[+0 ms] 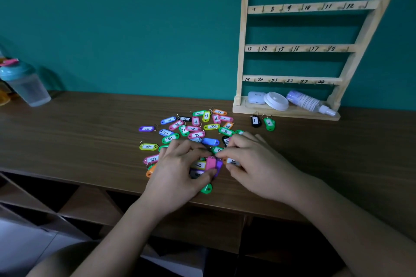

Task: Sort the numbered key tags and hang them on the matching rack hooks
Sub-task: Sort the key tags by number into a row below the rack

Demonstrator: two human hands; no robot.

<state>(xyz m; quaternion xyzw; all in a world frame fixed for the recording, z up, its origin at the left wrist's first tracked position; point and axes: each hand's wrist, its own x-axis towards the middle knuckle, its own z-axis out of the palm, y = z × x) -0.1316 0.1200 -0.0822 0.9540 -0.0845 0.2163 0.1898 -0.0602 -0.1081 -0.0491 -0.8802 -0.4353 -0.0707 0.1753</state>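
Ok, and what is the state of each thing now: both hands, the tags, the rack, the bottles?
left hand, pinches the pink tag
right hand, pinches the orange tag
tag pile, loose and unsorted on the table
black tag, lying apart near the rack base
green tag, lying beside the black tag
rack, upright, visible hooks bare
spray bottle, lying on its side on the rack base
shaker, standing, lid on

Single head-worn wide-angle view, looking forward and down; close over desk edge, wall-side rack upper right.
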